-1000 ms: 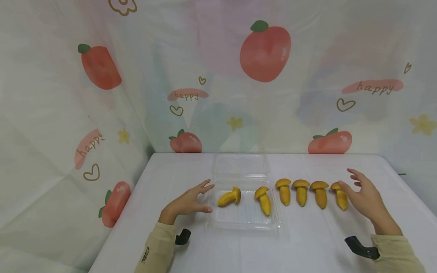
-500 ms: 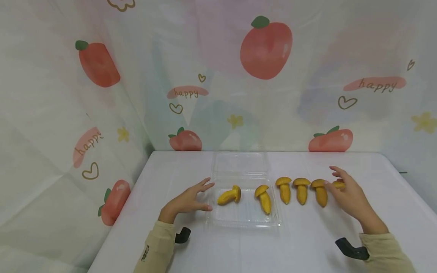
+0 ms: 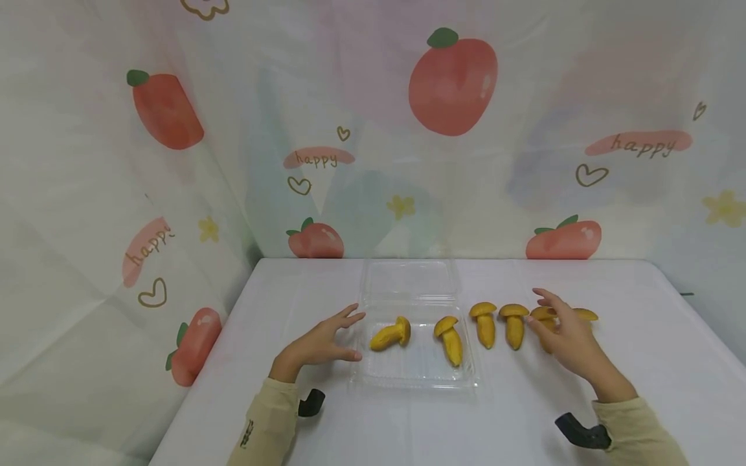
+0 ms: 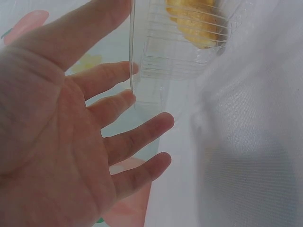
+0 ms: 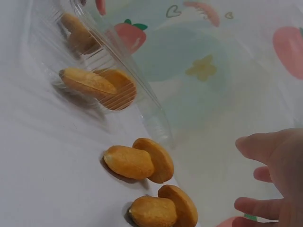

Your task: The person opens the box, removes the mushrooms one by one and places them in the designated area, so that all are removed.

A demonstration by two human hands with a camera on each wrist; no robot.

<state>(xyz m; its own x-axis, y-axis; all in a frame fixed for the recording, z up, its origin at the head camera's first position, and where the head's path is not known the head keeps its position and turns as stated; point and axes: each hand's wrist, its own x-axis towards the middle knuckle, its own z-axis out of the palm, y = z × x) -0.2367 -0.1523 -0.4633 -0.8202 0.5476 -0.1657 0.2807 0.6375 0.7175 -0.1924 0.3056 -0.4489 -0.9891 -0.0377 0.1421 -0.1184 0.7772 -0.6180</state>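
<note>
A clear plastic clamshell box [image 3: 408,374] lies with its lid folded back. Inside are two yellow mushrooms, one on its side [image 3: 389,336] and one slanting [image 3: 450,341]. My left hand [image 3: 315,344] stays at the box's left rim, its fingers spread and fingertips touching or very near the plastic [image 4: 177,61]. To the right of the box several more mushrooms form a row, including the nearest one [image 3: 485,325] and its neighbour [image 3: 514,327]. My right hand [image 3: 574,346] hovers over the row with relaxed fingers, holding nothing; it partly hides two mushrooms, among them the rightmost [image 3: 585,315].
A white-covered table [image 3: 419,427] bears everything. Behind it and along the left hangs a pale cloth backdrop [image 3: 361,84] with printed red fruit. A black wrist-camera mount [image 3: 583,432] sticks out from the right sleeve, and another [image 3: 311,402] from the left.
My right hand has moved left along the row, from the rightmost mushroom to the ones nearer the box. The left hand, the box and the mushrooms have stayed in place.
</note>
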